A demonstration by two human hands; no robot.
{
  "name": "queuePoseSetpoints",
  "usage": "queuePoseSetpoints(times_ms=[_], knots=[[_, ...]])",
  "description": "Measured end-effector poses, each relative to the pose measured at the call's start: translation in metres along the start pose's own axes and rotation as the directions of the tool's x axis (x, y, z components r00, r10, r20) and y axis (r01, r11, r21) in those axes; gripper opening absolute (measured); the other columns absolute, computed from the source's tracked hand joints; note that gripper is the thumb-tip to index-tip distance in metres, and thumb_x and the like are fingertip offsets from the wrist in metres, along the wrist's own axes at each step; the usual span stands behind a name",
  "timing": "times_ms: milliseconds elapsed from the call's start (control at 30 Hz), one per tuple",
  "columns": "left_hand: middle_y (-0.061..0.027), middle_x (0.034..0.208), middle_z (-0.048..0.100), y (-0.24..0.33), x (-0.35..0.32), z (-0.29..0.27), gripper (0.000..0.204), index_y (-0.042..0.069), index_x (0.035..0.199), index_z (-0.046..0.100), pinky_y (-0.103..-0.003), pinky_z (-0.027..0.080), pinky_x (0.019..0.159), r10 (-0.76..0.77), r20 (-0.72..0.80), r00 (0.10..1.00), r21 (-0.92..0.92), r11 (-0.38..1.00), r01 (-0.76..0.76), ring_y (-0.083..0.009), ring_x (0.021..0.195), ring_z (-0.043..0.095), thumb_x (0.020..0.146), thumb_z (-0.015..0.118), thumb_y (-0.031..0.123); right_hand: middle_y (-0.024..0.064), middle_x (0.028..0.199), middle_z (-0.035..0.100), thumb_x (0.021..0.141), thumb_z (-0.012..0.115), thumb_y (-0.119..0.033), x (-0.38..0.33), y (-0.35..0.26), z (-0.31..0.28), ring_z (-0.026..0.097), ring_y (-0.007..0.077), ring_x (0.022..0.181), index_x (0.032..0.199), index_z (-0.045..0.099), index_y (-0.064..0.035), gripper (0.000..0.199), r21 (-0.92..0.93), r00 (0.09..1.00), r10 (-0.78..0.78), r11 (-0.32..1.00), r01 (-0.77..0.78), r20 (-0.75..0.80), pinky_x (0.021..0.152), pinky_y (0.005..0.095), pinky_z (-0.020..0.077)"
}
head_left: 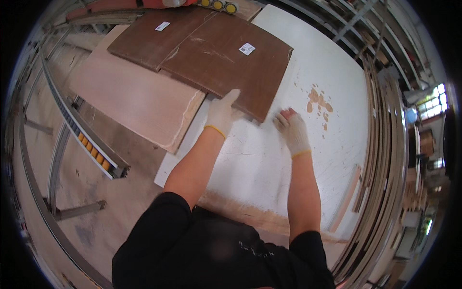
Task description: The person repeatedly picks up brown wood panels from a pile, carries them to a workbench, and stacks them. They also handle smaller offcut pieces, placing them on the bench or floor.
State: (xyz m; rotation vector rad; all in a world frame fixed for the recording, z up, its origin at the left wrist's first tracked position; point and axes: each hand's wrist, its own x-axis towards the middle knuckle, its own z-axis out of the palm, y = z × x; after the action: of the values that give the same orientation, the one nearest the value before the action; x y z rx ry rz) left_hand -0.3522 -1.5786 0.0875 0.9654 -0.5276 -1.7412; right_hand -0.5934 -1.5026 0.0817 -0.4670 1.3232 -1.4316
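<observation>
Two brown panels lie side by side, each with a white label; the right-hand brown panel (240, 62) reaches nearer to me than the left-hand brown panel (154, 36). My left hand (224, 110), in a whitish glove with a yellow cuff, is closed on the near edge of the right-hand panel, a finger lying over its top. Just right of that panel's near corner, my right hand (292, 129) is apart from it, in the same kind of glove. Its fingers are curled, with something reddish at them that I cannot make out.
Beneath the panels are a pale pinkish board (130, 96) and a white worktop (260, 168) with tan worn patches. A roller rail (91, 149) with yellow rollers runs along the left. Long stacked strips (380, 183) stand on the right, and metal racking (356, 24) is behind.
</observation>
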Motion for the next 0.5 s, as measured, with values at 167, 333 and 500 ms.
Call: queuePoseSetpoints(times_ms=[167,333,500], knots=[[-0.0145,0.133,0.066,0.016,-0.024,-0.004,0.053,-0.001,0.142,0.056,-0.047,0.062,0.093,-0.059,0.270,0.961,-0.162,0.981,0.105,-0.0296,0.114,0.069,0.096,0.077,0.014,0.0161,0.128,0.068,0.100,0.063,-0.028,0.012,-0.011,0.070,0.067,0.0319,0.115,0.124,0.063,-0.0065,0.033,0.418,0.982,0.047,0.900,-0.121,0.184,0.100,0.0525,0.0584],[-0.0180,0.137,0.064,0.035,-0.053,-0.001,0.044,-0.004,0.138,0.059,-0.049,0.053,0.107,0.336,0.181,0.924,0.439,0.813,-0.382,-0.0341,0.125,0.064,0.100,0.070,0.016,0.0127,0.118,0.070,0.093,0.063,-0.023,-0.034,0.002,0.093,0.068,0.0282,0.110,0.111,0.068,-0.0093,0.023,0.295,0.997,-0.009,0.955,0.032,-0.080,0.099,0.0479,0.0580],[-0.0104,0.143,0.065,0.072,-0.090,0.003,0.049,0.008,0.145,0.060,-0.049,0.048,0.114,-0.719,0.567,0.401,0.153,0.570,0.807,-0.0315,0.132,0.060,0.103,0.070,0.031,0.0069,0.096,0.073,0.085,0.071,-0.007,-0.121,0.016,0.066,0.067,0.0164,0.088,0.100,0.073,-0.0034,0.015,0.300,0.929,-0.343,0.880,0.369,-0.137,0.081,0.0343,0.0565]])
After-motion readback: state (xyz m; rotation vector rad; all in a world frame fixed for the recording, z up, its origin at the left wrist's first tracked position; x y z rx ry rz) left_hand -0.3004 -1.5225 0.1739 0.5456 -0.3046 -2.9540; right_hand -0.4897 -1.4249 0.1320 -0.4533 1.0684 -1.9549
